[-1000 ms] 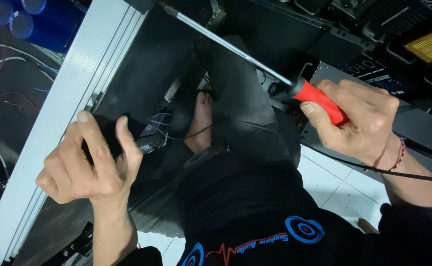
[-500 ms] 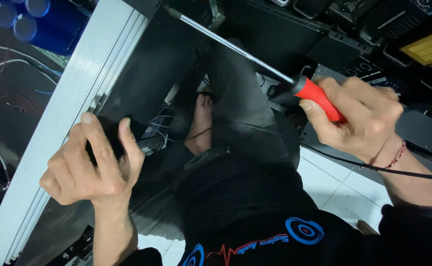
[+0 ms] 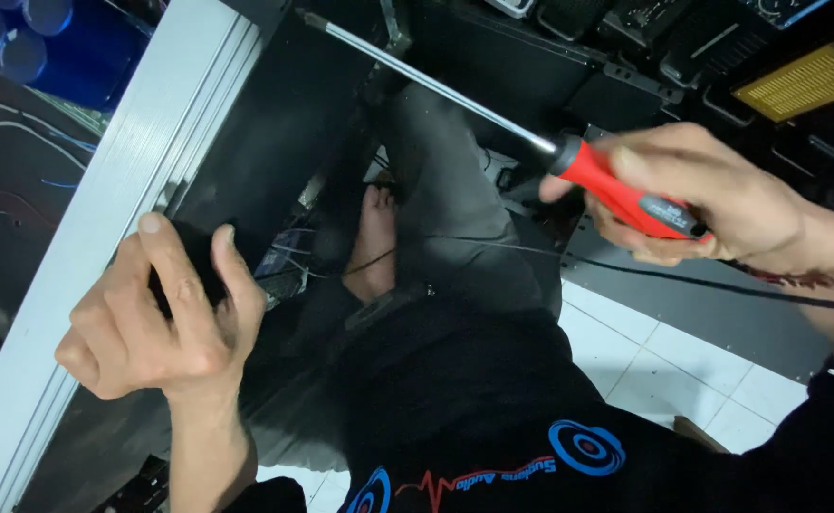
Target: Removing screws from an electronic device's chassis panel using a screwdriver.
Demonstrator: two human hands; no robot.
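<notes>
My right hand (image 3: 711, 199) grips the red and black handle of a long screwdriver (image 3: 616, 185). Its steel shaft (image 3: 426, 85) slants up and to the left, with the tip near the top of the dark cabinet. My left hand (image 3: 155, 309) is closed around a small black object (image 3: 189, 261), pressed against the edge of a grey metal panel (image 3: 103, 209). What the black object is cannot be made out. My dark shirt and grey trousers fill the lower middle, and a bare foot (image 3: 374, 242) shows below.
Dark electronic units and brackets (image 3: 626, 57) line the top right, with a yellow mesh part (image 3: 802, 81) in the corner. Blue cylinders (image 3: 46, 28) and loose wires (image 3: 18, 142) lie at the left. A black cable (image 3: 740, 285) crosses white floor tiles (image 3: 664, 366).
My right hand has shifted the screwdriver a little to the right, and the view has tilted slightly. My left hand stays closed on the black object at the panel's edge.
</notes>
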